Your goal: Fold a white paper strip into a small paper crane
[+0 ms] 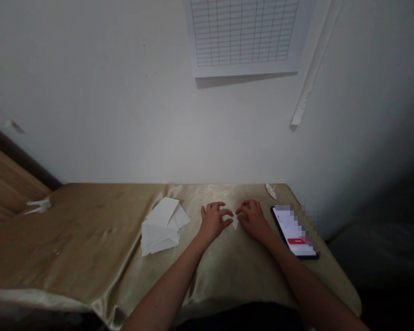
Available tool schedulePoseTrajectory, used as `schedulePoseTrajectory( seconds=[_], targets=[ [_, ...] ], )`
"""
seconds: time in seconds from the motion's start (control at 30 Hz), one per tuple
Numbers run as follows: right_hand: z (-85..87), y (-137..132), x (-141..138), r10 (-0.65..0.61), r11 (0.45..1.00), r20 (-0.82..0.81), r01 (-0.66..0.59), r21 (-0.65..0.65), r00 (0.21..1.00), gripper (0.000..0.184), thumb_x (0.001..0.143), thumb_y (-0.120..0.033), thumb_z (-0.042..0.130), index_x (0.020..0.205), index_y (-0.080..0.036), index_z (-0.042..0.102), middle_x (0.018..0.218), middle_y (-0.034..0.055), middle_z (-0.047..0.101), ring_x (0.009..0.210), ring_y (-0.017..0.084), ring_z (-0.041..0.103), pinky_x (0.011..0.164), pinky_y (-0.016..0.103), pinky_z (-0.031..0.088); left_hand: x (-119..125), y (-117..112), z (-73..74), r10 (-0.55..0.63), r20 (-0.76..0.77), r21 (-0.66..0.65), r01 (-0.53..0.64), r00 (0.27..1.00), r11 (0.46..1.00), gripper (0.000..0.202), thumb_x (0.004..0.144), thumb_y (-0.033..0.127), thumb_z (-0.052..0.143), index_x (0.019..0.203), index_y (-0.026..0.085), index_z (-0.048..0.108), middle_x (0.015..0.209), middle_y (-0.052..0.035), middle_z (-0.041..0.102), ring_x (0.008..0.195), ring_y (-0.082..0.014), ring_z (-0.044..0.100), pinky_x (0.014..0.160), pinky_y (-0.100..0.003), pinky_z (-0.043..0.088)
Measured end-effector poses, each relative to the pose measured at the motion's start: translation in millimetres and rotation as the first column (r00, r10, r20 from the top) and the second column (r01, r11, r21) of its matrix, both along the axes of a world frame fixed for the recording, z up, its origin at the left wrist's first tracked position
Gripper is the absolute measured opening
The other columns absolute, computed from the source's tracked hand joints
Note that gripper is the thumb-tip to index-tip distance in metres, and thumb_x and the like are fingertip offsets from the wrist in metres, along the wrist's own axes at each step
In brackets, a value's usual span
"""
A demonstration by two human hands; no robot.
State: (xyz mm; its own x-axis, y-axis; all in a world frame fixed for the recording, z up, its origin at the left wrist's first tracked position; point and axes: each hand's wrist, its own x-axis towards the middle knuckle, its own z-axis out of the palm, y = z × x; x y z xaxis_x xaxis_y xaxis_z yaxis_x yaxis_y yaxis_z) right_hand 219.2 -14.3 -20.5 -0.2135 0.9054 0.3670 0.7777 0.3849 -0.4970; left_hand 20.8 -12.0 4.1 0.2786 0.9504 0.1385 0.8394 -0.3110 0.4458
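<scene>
A small folded piece of white paper (235,223), narrowing to a point toward me, lies on the cloth between my hands. My left hand (214,219) pinches its left edge between thumb and fingers, the other fingers curled above. On the opposite edge, the fingertips of my right hand (253,218) close on the same paper. Part of the paper is hidden by the fingers. Left of my left hand rests a loose pile of white paper sheets (160,234). Beyond my right hand sits a small folded paper figure (271,191).
A phone (298,236) with a lit screen lies right of my right forearm. Gold satin cloth (83,230) covers the table, with wrinkles and a fold. White paper scraps (38,205) lie at the far left. A printed grid sheet (243,37) hangs on the wall behind.
</scene>
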Motion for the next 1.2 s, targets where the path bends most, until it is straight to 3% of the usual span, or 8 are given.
schedulePoseTrajectory(
  seconds=[0.27,0.7,0.83,1.03,1.2],
  targets=[
    [4.2,-3,2,0.029,0.998,-0.018,-0.030,-0.057,0.999,0.021,0.082,-0.022,0.072,0.101,-0.028,0.078,0.120,0.0085,0.058,0.123,0.028,0.047,0.110,0.047,0.039,-1,1,0.1,-0.008,0.000,-0.006,0.008,1.000,1.000,0.021,0.085,0.040,0.076,0.105,0.046,0.077,0.141,0.0010,0.058,0.136,-0.0301,0.043,0.117,-0.068,0.017],
    [3.9,-1,4,0.023,0.997,-0.013,-0.024,-0.070,1.000,0.020,0.082,-0.024,0.075,0.100,-0.030,0.079,0.118,0.0078,0.059,0.122,0.027,0.047,0.110,0.047,0.038,-2,3,-4.3,0.004,0.059,0.022,-0.005,0.998,1.000,0.018,0.088,0.049,0.070,0.096,0.034,0.076,0.137,-0.0008,0.062,0.133,-0.0281,0.046,0.118,-0.064,0.018],
    [3.4,-1,5,0.023,0.998,0.002,-0.023,-0.061,1.000,0.020,0.081,-0.024,0.076,0.099,-0.031,0.079,0.118,0.0076,0.059,0.120,0.027,0.048,0.109,0.047,0.039,-1,2,-2.1,0.009,0.046,0.004,-0.009,0.999,1.000,0.014,0.088,0.042,0.070,0.095,0.032,0.075,0.135,-0.0012,0.062,0.132,-0.0287,0.047,0.117,-0.065,0.017],
    [6.3,-2,4,0.021,0.997,0.009,-0.020,-0.078,1.000,0.020,0.082,-0.023,0.075,0.100,-0.031,0.079,0.117,0.0075,0.059,0.120,0.027,0.048,0.110,0.047,0.039,-8,5,-1.7,-0.046,-0.026,-0.039,0.045,0.999,0.998,0.029,0.083,0.036,0.075,0.111,0.042,0.074,0.143,-0.0004,0.055,0.138,-0.0316,0.039,0.117,-0.065,0.018],
    [7.1,-3,5,0.024,0.995,0.003,-0.024,-0.092,1.000,0.018,0.083,-0.024,0.074,0.099,-0.030,0.079,0.117,0.0079,0.059,0.121,0.027,0.048,0.109,0.046,0.039,-12,8,-3.9,-0.054,-0.041,-0.024,0.053,0.998,0.998,0.028,0.083,0.040,0.076,0.111,0.046,0.075,0.146,-0.0002,0.052,0.139,-0.0314,0.039,0.119,-0.060,0.021]
  ],
)
